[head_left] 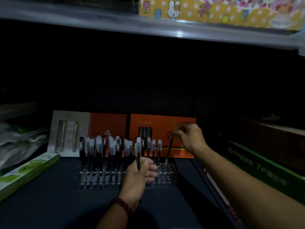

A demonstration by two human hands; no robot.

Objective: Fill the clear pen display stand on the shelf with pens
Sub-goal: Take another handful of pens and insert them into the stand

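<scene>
- the left hand (140, 172) grips a black pen (138, 160) upright by its lower barrel, clear cap on top, right in front of the stand's middle; a bead bracelet (122, 204) sits on that wrist.
- the right hand (189, 138) is raised higher, its fingertips pinching the top end of a second pen (170, 149), which leans with its pale lower end in a hole at the stand's right end.
- the clear pen display stand (166, 177) sits on the dark blue shelf (49, 204), mid-depth and roughly central.
- the standing pens (102, 151), capped, crowd its left and middle holes; the holes at the right end show bare.
- behind the stand, towards the shelf's back edge, orange boxes (165, 123) and a grey pen pack (69, 129) stand upright.
- green packs (28, 169) lie at the left edge, a dark green box (257, 166) at the right edge.
- overhead, a yellow patterned box (214, 10).
</scene>
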